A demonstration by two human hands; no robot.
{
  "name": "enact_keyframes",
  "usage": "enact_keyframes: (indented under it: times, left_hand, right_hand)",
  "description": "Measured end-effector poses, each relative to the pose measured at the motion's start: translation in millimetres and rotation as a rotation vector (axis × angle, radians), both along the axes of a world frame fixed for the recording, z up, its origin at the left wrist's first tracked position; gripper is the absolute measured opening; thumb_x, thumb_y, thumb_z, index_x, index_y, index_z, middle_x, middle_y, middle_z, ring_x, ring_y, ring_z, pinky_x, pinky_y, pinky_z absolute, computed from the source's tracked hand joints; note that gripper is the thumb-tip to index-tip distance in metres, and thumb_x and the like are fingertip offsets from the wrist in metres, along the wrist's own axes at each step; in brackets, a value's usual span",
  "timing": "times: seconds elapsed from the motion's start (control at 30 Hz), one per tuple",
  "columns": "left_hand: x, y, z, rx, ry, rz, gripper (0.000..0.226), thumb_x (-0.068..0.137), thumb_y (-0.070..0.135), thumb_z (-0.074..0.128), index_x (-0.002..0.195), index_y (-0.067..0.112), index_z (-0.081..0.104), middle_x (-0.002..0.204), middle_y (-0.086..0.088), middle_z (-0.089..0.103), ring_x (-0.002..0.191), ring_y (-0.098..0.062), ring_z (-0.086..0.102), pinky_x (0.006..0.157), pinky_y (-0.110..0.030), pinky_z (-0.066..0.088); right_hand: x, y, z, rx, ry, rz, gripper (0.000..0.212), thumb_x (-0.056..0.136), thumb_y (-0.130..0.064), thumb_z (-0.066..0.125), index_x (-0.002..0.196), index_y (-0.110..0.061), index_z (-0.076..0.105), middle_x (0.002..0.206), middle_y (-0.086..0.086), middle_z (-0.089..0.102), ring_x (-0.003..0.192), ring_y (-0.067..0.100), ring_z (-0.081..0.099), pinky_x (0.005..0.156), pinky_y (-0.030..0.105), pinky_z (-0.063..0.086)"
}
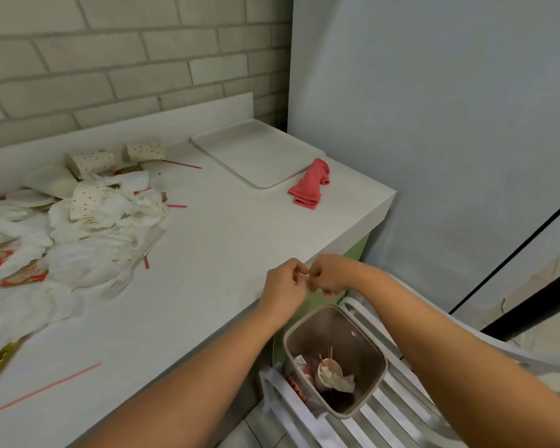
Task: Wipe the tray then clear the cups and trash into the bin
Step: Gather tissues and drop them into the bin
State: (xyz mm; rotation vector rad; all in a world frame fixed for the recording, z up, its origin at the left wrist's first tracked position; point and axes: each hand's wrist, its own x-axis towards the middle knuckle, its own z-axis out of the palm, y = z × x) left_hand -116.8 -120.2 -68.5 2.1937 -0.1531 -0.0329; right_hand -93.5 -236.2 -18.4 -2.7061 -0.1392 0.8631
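Head view shows your left hand [283,286] and right hand [328,274] meeting knuckle to knuckle just past the counter [223,253] edge, directly above the open bin [356,347]. All the fingers are curled inward. They may be pinching some small scrap between them, but you hide the fingertips from the lens, so I cannot tell whether either hand grasps anything. Holding them there makes sense: whatever you let go falls straight into the bin, where a cup, straws and wrappers already lie.

Your tray [256,150] sits bare at the far corner against the wall, with the pink cloth [309,184] crumpled just beside its near edge, which suggests the wiping is done. The dotted cups [91,161] lie tipped over in the heap of napkins [110,227] to your left, among red-printed sachets [23,274], a clear fork [120,282] and a loose straw [42,389]. Most of the clearing looks to be ahead of you.

No writing is legible; the sachet print is too blurred, and the cups carry only red dots.
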Motion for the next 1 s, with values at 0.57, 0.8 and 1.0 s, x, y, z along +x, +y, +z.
enact_keyframes:
  times: [0.57,0.8,1.0]
  left_hand:
    - [23.4,196.1,43.8,0.504,-0.027,0.552,0.043,0.085,-0.003,0.048,0.122,0.017,0.053,0.129,-0.007,0.043,0.119,-0.028,0.039,0.098,-0.037,0.033]
    - [18.0,259.0,45.3,0.636,0.112,0.586,0.045,0.085,0.013,0.056,0.129,0.019,0.048,0.136,-0.007,0.034,0.125,-0.030,0.033,0.103,-0.040,0.029]
    - [18.8,279.3,32.1,0.690,0.209,0.541,0.070,0.083,0.045,0.061,0.138,0.015,0.030,0.141,-0.008,0.038,0.131,-0.031,0.031,0.107,-0.043,0.028]
  right_hand:
    - [21.7,151.3,6.6,0.153,-0.330,0.341,0.030,0.097,-0.021,0.046,0.124,-0.017,0.058,0.125,0.004,0.049,0.116,0.021,0.048,0.089,0.029,0.039]
    - [26.6,212.2,-1.9,0.172,-0.383,0.434,0.038,0.095,-0.013,0.046,0.132,-0.019,0.050,0.127,0.008,0.042,0.114,0.027,0.051,0.082,0.032,0.042]
    - [33.6,245.4,-12.9,0.151,-0.409,0.482,0.056,0.094,-0.003,0.039,0.145,-0.026,0.032,0.126,0.009,0.040,0.110,0.030,0.052,0.071,0.032,0.039]
